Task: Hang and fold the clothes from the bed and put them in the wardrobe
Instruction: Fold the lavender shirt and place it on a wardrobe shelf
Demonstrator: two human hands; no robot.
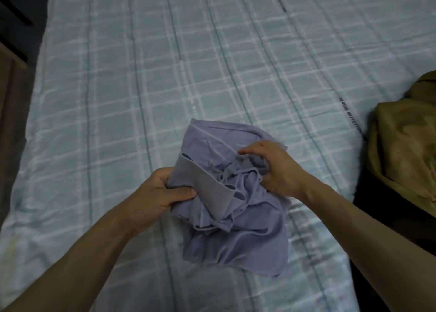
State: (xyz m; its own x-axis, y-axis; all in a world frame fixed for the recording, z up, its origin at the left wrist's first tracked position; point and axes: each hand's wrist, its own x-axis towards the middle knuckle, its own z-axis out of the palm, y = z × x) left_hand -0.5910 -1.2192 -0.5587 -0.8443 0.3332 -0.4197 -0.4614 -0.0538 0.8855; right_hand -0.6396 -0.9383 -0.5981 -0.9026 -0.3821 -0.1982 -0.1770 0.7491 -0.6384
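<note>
Clutching the lavender garment (236, 236) at nine and three o'clock, left hand (162, 193) and right hand (276, 170) may knot its tangled straps (232, 170).

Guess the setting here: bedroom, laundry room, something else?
Most likely a bedroom: a wide bed with a pale blue checked cover fills the view, both hands grip a crumpled lilac garment on it, and an olive-brown garment lies at the right edge.

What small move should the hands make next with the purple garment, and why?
Probably pull the hands apart to spread the purple garment flat on the bed: it lies bunched, the left hand grips its edge, and the right hand holds the tangled middle.
</note>
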